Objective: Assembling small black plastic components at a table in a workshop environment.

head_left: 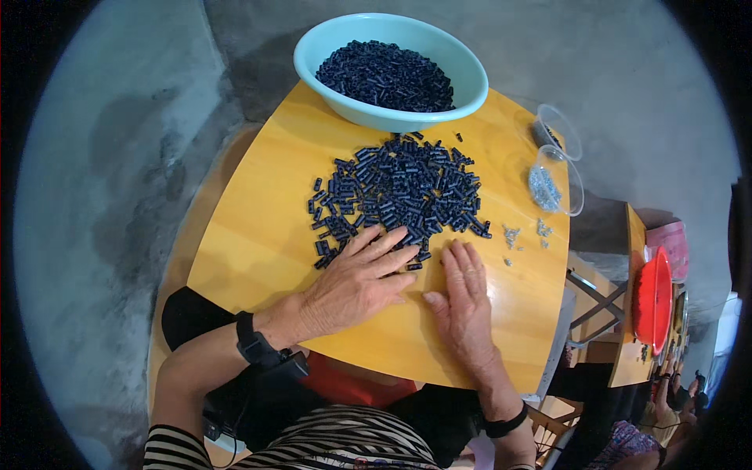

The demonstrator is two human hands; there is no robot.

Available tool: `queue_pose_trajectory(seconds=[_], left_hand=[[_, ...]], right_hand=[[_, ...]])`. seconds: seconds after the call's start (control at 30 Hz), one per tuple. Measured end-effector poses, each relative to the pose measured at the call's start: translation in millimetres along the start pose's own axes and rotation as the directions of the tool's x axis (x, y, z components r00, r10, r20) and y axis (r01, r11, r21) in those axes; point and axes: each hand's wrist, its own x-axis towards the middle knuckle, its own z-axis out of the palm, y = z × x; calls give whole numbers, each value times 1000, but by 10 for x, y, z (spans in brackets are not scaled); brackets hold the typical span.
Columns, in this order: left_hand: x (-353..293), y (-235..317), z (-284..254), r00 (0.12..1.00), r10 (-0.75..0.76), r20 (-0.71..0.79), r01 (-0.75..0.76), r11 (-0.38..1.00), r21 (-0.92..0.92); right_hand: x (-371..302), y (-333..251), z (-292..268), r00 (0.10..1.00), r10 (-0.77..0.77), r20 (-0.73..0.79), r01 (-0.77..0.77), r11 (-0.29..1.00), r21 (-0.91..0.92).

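Observation:
A heap of small black cylindrical parts (407, 184) is spread over the middle of the yellow table (258, 235). My left hand (360, 278) lies at the heap's near edge, fingers apart, their tips touching some of the pieces. To the right of it, my right hand (464, 301) rests flat on the tabletop, its fingers stretched out and its thumb apart. Nothing shows in its grasp. Small silvery pieces (511, 236) lie loose beyond it on the right.
A light blue basin (470, 86) full of the same black parts stands at the table's far edge. Two clear plastic tubs (576, 188) sit at the right edge, one holding silvery pieces. Farther right, a red basin (654, 301) is on another table, with people's hands (666, 392) nearby.

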Motion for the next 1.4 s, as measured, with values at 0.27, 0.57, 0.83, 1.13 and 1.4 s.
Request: queue_pose_trajectory(seconds=[0.27,0.57,0.83,1.13,1.4], left_hand=[[-1,-111,6,1000,1,10,-1,999,43],[-29,-154,-40,999,-17,-39,16,1000,-22],[-31,-200,-74,988,-37,-148,32,999,-32],[-48,-248,-217,965,-105,-240,96,994,-50],[-46,95,96,985,160,-60,-165,982,-96]], right_hand=[[213,-206,171,998,-53,20,51,994,98],[575,90,-116,995,-75,-62,81,992,94],[662,233,24,991,-132,-29,129,989,-77],[299,105,-101,996,-82,-32,83,996,16],[208,134,-270,992,-34,-121,49,991,125]])
